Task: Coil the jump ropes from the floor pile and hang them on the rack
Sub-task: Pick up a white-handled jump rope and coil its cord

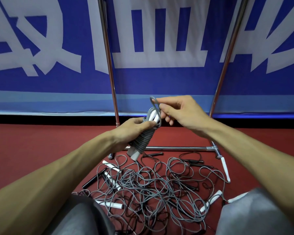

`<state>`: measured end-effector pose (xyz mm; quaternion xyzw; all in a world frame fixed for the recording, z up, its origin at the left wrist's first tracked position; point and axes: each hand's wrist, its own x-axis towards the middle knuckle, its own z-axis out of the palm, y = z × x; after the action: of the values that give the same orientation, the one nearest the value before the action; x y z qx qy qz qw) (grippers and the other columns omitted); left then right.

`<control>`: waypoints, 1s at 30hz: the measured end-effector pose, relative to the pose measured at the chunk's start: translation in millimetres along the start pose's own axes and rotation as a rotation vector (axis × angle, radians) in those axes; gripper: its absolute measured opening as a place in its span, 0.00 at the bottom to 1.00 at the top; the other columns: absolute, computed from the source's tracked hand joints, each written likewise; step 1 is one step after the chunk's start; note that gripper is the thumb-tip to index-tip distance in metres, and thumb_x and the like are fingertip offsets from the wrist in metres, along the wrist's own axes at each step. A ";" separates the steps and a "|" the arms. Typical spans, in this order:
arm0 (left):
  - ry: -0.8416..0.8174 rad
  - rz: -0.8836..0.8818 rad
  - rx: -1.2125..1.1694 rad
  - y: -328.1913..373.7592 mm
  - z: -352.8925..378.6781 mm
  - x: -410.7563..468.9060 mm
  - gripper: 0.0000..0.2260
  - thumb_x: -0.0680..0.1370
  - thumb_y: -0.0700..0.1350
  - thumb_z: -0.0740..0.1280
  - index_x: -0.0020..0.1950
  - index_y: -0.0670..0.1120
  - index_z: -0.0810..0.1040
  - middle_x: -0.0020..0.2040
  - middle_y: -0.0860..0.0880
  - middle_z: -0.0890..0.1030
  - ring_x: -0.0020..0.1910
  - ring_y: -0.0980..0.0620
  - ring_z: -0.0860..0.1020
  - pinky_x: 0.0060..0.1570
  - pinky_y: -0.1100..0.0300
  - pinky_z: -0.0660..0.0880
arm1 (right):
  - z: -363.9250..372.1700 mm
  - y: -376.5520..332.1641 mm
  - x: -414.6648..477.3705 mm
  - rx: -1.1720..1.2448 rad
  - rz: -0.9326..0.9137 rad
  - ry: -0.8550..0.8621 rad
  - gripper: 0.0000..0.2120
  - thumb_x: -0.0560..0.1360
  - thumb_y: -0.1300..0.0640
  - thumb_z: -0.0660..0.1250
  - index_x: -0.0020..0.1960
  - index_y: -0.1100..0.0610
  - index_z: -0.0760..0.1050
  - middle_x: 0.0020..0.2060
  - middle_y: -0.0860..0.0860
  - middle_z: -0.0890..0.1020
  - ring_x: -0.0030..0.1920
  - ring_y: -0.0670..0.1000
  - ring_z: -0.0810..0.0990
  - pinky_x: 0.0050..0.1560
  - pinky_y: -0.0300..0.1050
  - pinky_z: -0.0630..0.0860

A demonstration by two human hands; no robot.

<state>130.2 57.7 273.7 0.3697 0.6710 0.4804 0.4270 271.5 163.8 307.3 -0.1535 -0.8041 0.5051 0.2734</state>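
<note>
A grey jump rope (143, 139) is wound tightly round its two white handles into a bundle. My left hand (131, 131) grips the bundle round its middle, above the floor. My right hand (180, 112) pinches a loose grey loop at the bundle's top end. Below my hands lies the tangled pile of grey and black ropes (153, 187) with white and black handles on the red floor. The metal rack (111, 65) stands just behind, its two uprights rising out of view and its base bar (176, 147) low on the floor.
A blue banner with large white characters (159, 48) covers the wall behind the rack. My knees, in grey and dark cloth (255, 214), frame the pile at the bottom. A white handle (225, 168) lies beside the rack's right foot.
</note>
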 end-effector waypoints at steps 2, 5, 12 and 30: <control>-0.045 -0.006 -0.056 0.9 1.0 -0.8 0.08 0.79 0.48 0.66 0.45 0.45 0.76 0.38 0.47 0.76 0.35 0.52 0.74 0.38 0.59 0.70 | -3.0 -4.4 -3.5 -0.074 -0.046 -0.033 0.12 0.79 0.61 0.64 0.60 0.51 0.78 0.34 0.44 0.78 0.30 0.39 0.73 0.34 0.30 0.70; -0.089 -0.006 -0.105 0.4 1.5 -1.2 0.08 0.79 0.49 0.66 0.44 0.45 0.75 0.37 0.47 0.75 0.35 0.52 0.73 0.37 0.58 0.69 | -2.2 -9.4 -4.6 -0.191 -0.090 -0.075 0.13 0.79 0.59 0.65 0.63 0.53 0.78 0.42 0.47 0.76 0.35 0.36 0.76 0.41 0.29 0.70; -0.074 -0.002 -0.218 3.8 5.3 -2.6 0.07 0.80 0.47 0.64 0.47 0.43 0.74 0.36 0.46 0.76 0.33 0.51 0.75 0.34 0.59 0.75 | 5.2 -4.9 0.3 -0.138 -0.085 -0.121 0.08 0.82 0.61 0.58 0.57 0.54 0.74 0.45 0.50 0.81 0.43 0.41 0.78 0.48 0.33 0.74; 0.010 0.156 -0.515 16.7 4.6 1.2 0.07 0.82 0.48 0.59 0.58 0.50 0.72 0.39 0.45 0.77 0.31 0.46 0.77 0.32 0.57 0.76 | 8.1 -5.6 9.3 0.025 -0.025 0.249 0.07 0.78 0.64 0.65 0.46 0.57 0.80 0.31 0.51 0.78 0.32 0.46 0.77 0.44 0.44 0.79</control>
<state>135.5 64.7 288.6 0.2969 0.4983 0.6685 0.4655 259.4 160.3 312.2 -0.2016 -0.7594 0.4887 0.3792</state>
